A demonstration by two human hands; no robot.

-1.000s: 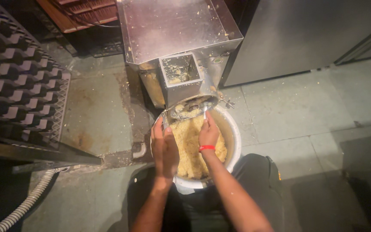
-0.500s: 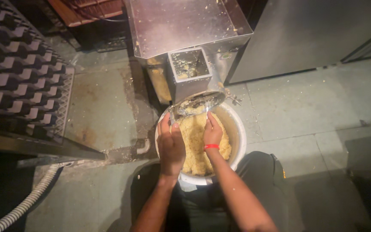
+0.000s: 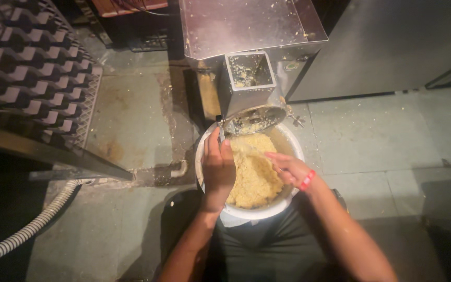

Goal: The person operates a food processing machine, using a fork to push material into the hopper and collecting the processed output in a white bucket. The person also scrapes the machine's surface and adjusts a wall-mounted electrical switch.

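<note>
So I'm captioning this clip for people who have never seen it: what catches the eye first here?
The white bucket of pale yellow crumbly mash at the centre, low in the frame. Both hands are at it: the left hand over its left rim, the right hand, with a red wristband, over the mash. Just behind stands a steel machine, its spout over the bucket.

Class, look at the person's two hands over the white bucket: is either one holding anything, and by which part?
The left hand grips a small metal tool by its lower end, at the bucket rim. The right hand rests on the yellow mash; no clear hold.
</note>
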